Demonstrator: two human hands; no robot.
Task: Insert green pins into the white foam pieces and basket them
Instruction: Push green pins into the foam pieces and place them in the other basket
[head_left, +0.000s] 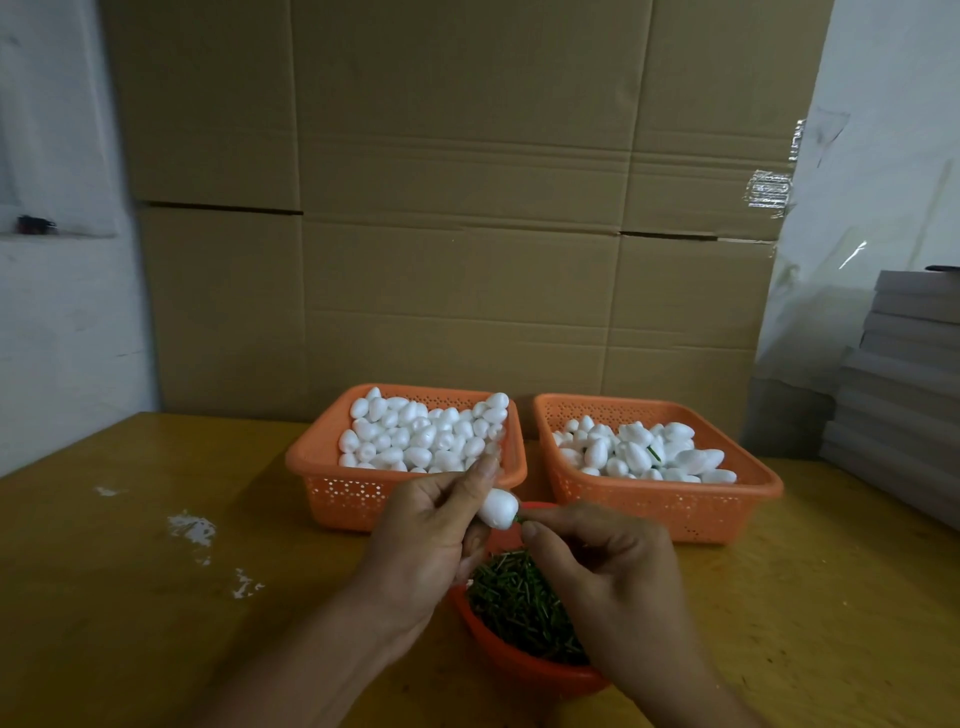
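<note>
Foam piece (497, 508) is up in the air over the red bowl (524, 670) of green pins (524, 603), pinched in the left hand (434, 530) with fingers curled round it. Right hand (597, 551) has thumb and forefinger clamped on a green pin (516, 518) right at the foam's end, can't tell how deep it's in. Behind sit two orange baskets on the yellow table (130, 571): left basket (332, 488) heaped with plain foam, right basket (675, 504) holding pieces, one showing a green stem
</note>
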